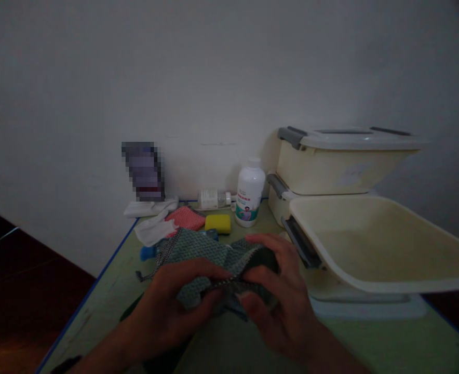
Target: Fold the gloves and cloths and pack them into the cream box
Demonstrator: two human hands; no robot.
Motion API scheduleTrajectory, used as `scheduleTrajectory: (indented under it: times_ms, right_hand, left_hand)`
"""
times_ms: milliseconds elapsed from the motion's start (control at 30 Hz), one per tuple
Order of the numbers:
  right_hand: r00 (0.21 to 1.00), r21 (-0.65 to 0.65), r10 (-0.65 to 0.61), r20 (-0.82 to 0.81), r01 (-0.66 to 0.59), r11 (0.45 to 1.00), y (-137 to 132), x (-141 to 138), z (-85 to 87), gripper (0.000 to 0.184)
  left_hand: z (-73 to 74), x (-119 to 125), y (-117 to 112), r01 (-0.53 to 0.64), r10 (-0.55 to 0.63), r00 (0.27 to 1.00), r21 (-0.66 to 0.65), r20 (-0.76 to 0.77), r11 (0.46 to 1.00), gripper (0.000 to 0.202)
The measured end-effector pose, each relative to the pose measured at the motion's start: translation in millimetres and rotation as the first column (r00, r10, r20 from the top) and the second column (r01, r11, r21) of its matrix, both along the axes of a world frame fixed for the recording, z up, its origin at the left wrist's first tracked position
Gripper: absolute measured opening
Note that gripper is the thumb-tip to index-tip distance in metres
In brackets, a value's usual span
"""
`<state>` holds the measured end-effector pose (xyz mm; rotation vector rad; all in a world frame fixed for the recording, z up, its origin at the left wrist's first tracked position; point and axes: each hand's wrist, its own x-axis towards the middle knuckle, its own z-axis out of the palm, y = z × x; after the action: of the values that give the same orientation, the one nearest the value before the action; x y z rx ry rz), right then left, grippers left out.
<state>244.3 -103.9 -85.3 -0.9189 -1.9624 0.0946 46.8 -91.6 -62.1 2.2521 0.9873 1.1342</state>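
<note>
Both my hands hold a grey-green woven cloth (202,252) low over the green table (97,306). My left hand (175,306) grips its near left part with fingers curled round the fabric. My right hand (280,296) pinches the right end, thumb and fingers closed on a darker folded part. The cloth's far corner drapes toward the items behind it.
Behind the cloth lie a white rag (153,228), a red cloth (186,218), a yellow sponge (217,223), a small lying bottle (214,198), a white upright bottle (250,192) and a blue object (148,253). An open cream tub (373,244) and stacked lidded tubs (342,161) stand right.
</note>
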Motion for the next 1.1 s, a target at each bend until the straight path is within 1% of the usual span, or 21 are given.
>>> scheduleTrajectory:
  times_ms: [33,100,167,200,267,300,367,400,433,467,533,567,633,700,767,833,933,1000,1100]
  right_hand:
    - [1.000,-0.031,0.001,0.021,0.000,1.000,0,0,1.6,0.012]
    - [0.999,-0.069,-0.051,0.012,0.052,0.996,3,-1,9.5,0.016]
    - [0.989,-0.073,-0.136,-0.053,0.131,0.989,8,-3,27.3,0.010]
    - [0.980,-0.065,-0.174,-0.097,0.168,0.984,10,-4,40.6,0.006]
    - [0.974,-0.063,-0.194,-0.119,0.188,0.980,15,-4,73.9,0.008]
    - [0.971,-0.091,-0.209,-0.119,0.199,0.976,16,-3,92.0,0.009]
    - [0.977,-0.099,-0.179,-0.117,0.168,0.981,19,0,124.9,0.011]
    - [0.978,-0.108,-0.162,-0.131,0.149,0.983,20,2,137.5,0.012]
    - [0.983,-0.113,-0.131,-0.127,0.117,0.987,21,3,146.6,0.013]
    - [0.988,-0.123,-0.103,-0.116,0.088,0.988,23,5,152.1,0.016]
    - [0.995,-0.152,-0.056,-0.081,0.043,0.987,26,7,153.4,0.024]
    - [0.998,-0.174,-0.035,-0.058,0.024,0.984,28,7,150.4,0.026]
    - [1.000,-0.210,0.006,-0.001,-0.006,0.978,31,7,141.3,0.023]
    - [0.998,-0.202,0.028,0.063,-0.015,0.979,34,5,133.0,0.016]
    - [0.993,-0.163,0.022,0.112,-0.003,0.987,35,4,128.3,0.008]
    - [0.992,-0.137,0.010,0.127,0.008,0.991,36,5,126.8,0.005]
    - [0.992,-0.149,0.012,0.124,0.006,0.989,39,9,127.0,0.009]
    - [0.995,-0.162,-0.006,0.096,0.021,0.987,39,12,127.3,0.011]
    - [0.998,-0.192,-0.051,0.030,0.056,0.980,38,14,128.5,0.009]
  left_hand:
    - [3.2,-1,2,-0.012,0.013,0.999,-0.019,0.044,1.000,0.022]
    - [12.9,-3,7,-0.065,0.075,0.987,-0.073,0.139,0.995,0.018]
    - [27.7,-6,15,-0.123,0.149,0.962,-0.124,0.230,0.985,0.013]
    - [37.0,-8,20,-0.145,0.177,0.945,-0.133,0.275,0.980,0.011]
    - [58.4,-9,32,-0.163,0.191,0.913,-0.107,0.361,0.981,0.010]
    - [69.6,-9,38,-0.167,0.183,0.891,-0.076,0.415,0.983,0.012]
    - [90.3,-12,49,-0.142,0.120,0.855,0.005,0.505,0.990,0.015]
    - [98.6,-14,52,-0.126,0.089,0.849,0.036,0.520,0.991,0.016]
    - [104.9,-17,55,-0.107,0.064,0.864,0.058,0.500,0.993,0.016]
    - [109.0,-22,56,-0.088,0.047,0.897,0.073,0.440,0.993,0.016]
    - [111.6,-32,57,-0.056,0.034,0.975,0.098,0.221,0.994,0.014]
    - [111.0,-37,56,-0.043,0.032,0.994,0.103,0.104,0.994,0.012]
    - [108.2,-46,56,-0.011,0.019,0.996,0.088,-0.086,0.996,0.006]
    - [105.9,-51,58,0.000,0.011,0.986,0.065,-0.165,0.998,0.004]
    - [104.7,-54,61,-0.007,0.016,0.982,0.045,-0.188,0.999,0.003]
    - [104.4,-56,63,-0.017,0.021,0.982,0.023,-0.189,1.000,0.004]
    - [104.3,-57,64,0.019,-0.022,0.983,-0.016,-0.185,1.000,0.007]
    - [104.3,-56,62,0.060,-0.064,0.989,-0.032,-0.135,0.998,0.008]
    - [104.6,-51,60,0.111,-0.113,0.993,-0.052,-0.031,0.992,0.012]
